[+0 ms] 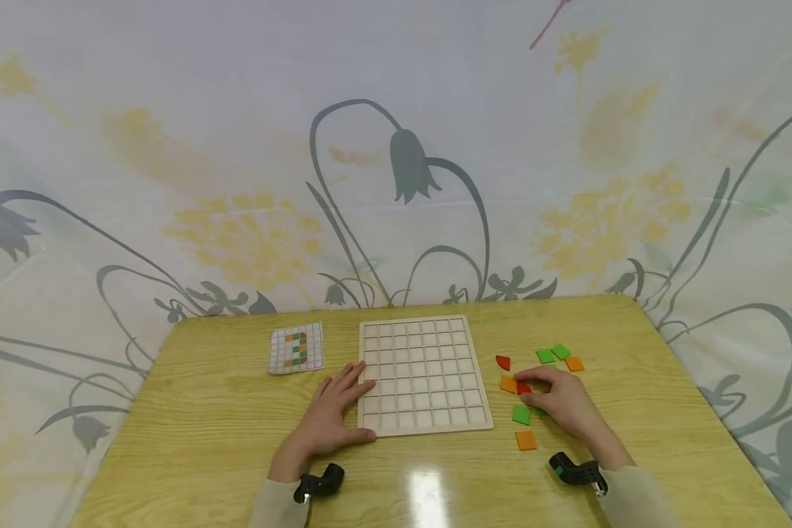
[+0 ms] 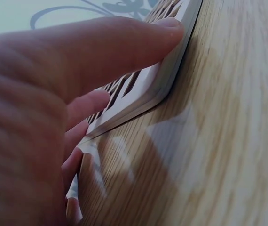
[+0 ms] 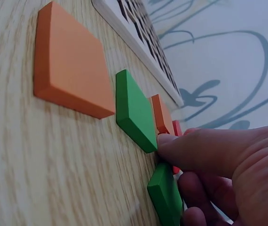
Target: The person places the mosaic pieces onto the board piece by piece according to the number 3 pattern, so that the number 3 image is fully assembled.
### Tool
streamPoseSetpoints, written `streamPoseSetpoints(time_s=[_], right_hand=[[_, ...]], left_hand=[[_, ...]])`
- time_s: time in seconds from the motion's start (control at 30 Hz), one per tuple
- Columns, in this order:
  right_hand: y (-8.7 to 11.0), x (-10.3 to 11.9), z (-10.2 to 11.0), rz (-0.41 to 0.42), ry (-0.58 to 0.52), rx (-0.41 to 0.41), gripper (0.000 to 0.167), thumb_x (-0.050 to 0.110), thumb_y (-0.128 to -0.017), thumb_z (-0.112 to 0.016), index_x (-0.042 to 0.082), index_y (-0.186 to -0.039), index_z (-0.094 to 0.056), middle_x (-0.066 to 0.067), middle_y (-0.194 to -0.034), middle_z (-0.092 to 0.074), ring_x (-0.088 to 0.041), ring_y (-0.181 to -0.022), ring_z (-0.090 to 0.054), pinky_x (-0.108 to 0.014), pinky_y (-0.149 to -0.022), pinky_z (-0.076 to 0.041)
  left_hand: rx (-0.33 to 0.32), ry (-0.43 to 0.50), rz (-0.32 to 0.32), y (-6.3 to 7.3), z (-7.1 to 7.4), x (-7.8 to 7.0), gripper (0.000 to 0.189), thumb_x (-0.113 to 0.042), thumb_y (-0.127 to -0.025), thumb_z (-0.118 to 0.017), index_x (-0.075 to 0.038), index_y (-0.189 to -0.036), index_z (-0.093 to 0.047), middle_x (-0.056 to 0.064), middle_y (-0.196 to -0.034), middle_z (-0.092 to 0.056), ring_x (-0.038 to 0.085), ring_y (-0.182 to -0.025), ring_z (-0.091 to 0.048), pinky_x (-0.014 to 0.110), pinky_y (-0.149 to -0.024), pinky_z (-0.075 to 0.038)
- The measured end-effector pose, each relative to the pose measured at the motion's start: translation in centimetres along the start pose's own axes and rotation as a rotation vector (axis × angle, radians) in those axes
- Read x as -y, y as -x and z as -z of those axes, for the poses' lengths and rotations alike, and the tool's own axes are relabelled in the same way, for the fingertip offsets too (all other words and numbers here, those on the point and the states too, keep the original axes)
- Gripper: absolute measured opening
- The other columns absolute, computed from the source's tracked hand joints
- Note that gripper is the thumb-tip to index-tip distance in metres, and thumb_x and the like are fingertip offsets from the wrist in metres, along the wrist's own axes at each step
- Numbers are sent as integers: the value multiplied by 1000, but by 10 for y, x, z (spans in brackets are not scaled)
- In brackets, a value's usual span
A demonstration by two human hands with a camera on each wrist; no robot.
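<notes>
A pale wooden grid board (image 1: 425, 429) lies on the table, its square cells bare. My left hand (image 1: 330, 414) rests at its lower left corner with fingers spread over the left edge. In the left wrist view the thumb (image 2: 138, 42) lies on the board's rim. Right of the board, my right hand (image 1: 564, 402) pinches a red piece (image 1: 521, 388) between thumb and forefinger, close beside an orange square tile (image 1: 508, 383). The right wrist view shows green tiles (image 3: 135, 110) right by the thumb, with the red piece mostly hidden behind it.
A small card (image 1: 277, 352) with a coloured grid pattern lies left of the board. Around the right hand are a red quarter-round piece (image 1: 503, 362), several green tiles (image 1: 521, 414) and more orange tiles (image 1: 526, 440). A patterned cloth (image 1: 396, 242) hangs behind the table.
</notes>
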State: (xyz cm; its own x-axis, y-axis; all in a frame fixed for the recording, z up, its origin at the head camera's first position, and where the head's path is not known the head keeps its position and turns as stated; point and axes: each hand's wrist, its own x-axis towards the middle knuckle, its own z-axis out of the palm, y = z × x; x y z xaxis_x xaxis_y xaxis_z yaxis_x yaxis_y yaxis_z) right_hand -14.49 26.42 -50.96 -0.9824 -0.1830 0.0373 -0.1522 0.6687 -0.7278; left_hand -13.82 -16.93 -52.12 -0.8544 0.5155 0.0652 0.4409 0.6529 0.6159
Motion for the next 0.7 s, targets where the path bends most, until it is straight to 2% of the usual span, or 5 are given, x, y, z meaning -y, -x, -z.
streamPoseSetpoints(time_s=[0.2,0.5,0.7], right_hand=[[-1,4,-1,-34,14,-4,29,8,-86,-77,8,-114,-74,-11,-116,-69,-35,-111,-61,-52,-92,-49],[-3,10,-2,-85,-3,19,31,8,-86,-76,5,-117,-73,-11,-113,-70,-29,-103,-65,-46,-86,-53],[-3,11,1,-99,-6,1,31,6,-86,-74,2,-117,-72,-10,-109,-70,-26,-96,-64,-41,-80,-53]], left_hand=[[3,10,2,0,-1,1,84,-50,-78,-79,-13,-148,-50,6,-165,-20,30,-151,-11,59,-117,-4],[-2,24,15,3,0,1,84,-48,-77,-80,-12,-147,-51,7,-164,-21,31,-151,-11,60,-117,-4],[-1,27,3,1,1,0,84,-48,-78,-80,-12,-148,-50,7,-164,-21,32,-151,-12,60,-117,-4]])
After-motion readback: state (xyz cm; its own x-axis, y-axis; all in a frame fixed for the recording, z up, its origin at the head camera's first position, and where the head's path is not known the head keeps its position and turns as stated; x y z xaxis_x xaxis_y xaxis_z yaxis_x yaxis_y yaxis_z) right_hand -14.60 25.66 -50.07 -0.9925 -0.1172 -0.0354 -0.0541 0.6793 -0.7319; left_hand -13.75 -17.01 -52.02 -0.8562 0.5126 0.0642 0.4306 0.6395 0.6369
